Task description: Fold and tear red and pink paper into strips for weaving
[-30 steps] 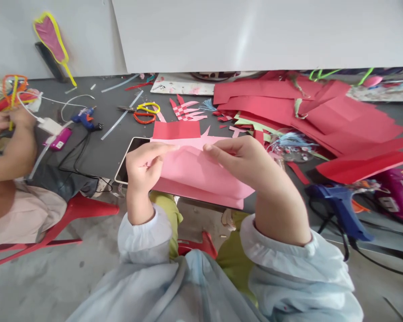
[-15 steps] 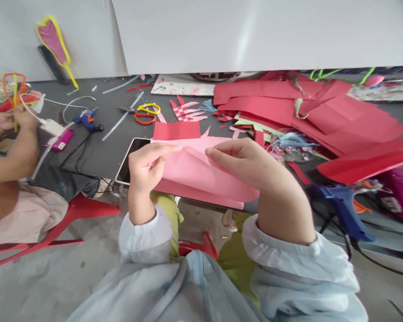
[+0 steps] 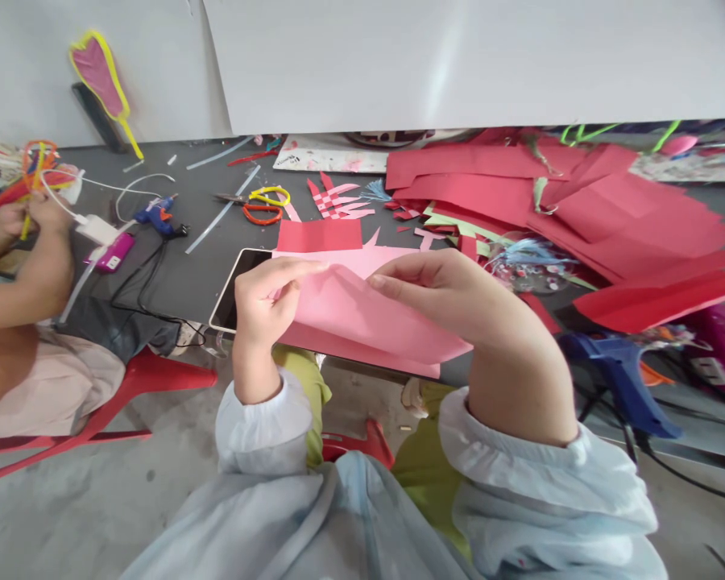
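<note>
A sheet of pink paper [image 3: 362, 310] lies in front of me at the table's near edge, bent up in a fold between my hands. My left hand [image 3: 269, 298] is closed at its left side, thumb beneath and fingers stretched along the upper fold. With thumb and fingertips, my right hand [image 3: 426, 282] pinches the paper on its right side. More pink paper sits underneath, its lower edge showing. Just beyond it is a red paper rectangle [image 3: 320, 235]. A white-edged tablet [image 3: 226, 302] is partly covered beside my left hand.
Scissors [image 3: 263, 205] and a woven paper piece [image 3: 335, 199] lie beyond the paper. Red sheets [image 3: 580, 197] are piled to the right. A blue glue gun [image 3: 625, 379] with cables is near the right edge. At left, another person's hands [image 3: 39, 209] work beside a smaller glue gun [image 3: 157, 216].
The near right edge of the pink sheet has flattened and straightened slightly. My hands keep nearly the same grip, and the view has shifted a little.
</note>
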Demonstrator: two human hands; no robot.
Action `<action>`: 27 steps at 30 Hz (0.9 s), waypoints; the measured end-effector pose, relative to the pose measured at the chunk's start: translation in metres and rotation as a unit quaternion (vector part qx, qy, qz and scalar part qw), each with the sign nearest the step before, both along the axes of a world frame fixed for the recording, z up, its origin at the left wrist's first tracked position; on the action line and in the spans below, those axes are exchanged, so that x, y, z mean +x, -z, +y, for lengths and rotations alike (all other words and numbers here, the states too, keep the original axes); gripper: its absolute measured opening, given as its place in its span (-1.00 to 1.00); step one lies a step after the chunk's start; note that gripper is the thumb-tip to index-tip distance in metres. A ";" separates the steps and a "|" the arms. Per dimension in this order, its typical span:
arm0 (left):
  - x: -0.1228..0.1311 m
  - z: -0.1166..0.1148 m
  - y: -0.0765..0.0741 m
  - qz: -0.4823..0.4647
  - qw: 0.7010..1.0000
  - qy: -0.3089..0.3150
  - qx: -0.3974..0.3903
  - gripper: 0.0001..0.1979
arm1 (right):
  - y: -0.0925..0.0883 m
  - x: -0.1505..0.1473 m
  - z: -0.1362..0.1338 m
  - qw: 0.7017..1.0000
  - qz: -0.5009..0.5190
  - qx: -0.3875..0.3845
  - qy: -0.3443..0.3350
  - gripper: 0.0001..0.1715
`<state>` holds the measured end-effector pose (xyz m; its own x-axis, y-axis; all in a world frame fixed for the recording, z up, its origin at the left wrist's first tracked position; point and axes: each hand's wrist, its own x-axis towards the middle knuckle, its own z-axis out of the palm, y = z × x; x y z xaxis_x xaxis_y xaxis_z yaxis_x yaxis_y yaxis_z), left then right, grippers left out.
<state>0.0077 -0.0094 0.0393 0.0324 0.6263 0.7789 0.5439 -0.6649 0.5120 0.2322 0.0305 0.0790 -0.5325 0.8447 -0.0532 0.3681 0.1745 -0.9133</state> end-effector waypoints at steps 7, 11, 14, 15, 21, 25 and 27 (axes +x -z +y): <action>-0.002 -0.001 0.004 0.005 1.000 -0.017 -0.010 -0.58 | -0.003 -0.003 0.000 1.000 0.001 -0.007 -0.026 -0.59; -0.001 -0.001 0.004 0.001 1.000 -0.020 -0.012 -0.63 | -0.005 -0.004 -0.001 0.998 -0.012 0.016 -0.053 -0.55; -0.001 -0.001 0.002 -0.007 1.000 -0.004 -0.005 -0.62 | -0.005 -0.006 -0.004 0.997 -0.034 0.044 -0.051 -0.57; -0.001 -0.001 0.002 -0.011 1.000 0.000 -0.006 -0.62 | -0.005 -0.006 -0.005 0.997 -0.042 0.049 -0.050 -0.57; -0.001 -0.001 0.001 -0.010 1.000 -0.009 -0.024 -0.71 | -0.002 -0.010 -0.006 0.995 -0.058 0.038 -0.068 -0.70; -0.002 -0.003 0.002 -0.006 0.999 -0.023 -0.043 -0.72 | 0.000 -0.012 -0.006 0.995 -0.058 0.035 -0.067 -0.70; -0.002 -0.004 0.003 -0.004 0.998 -0.029 -0.054 -0.72 | 0.002 -0.013 -0.006 0.996 -0.055 0.038 -0.063 -0.74</action>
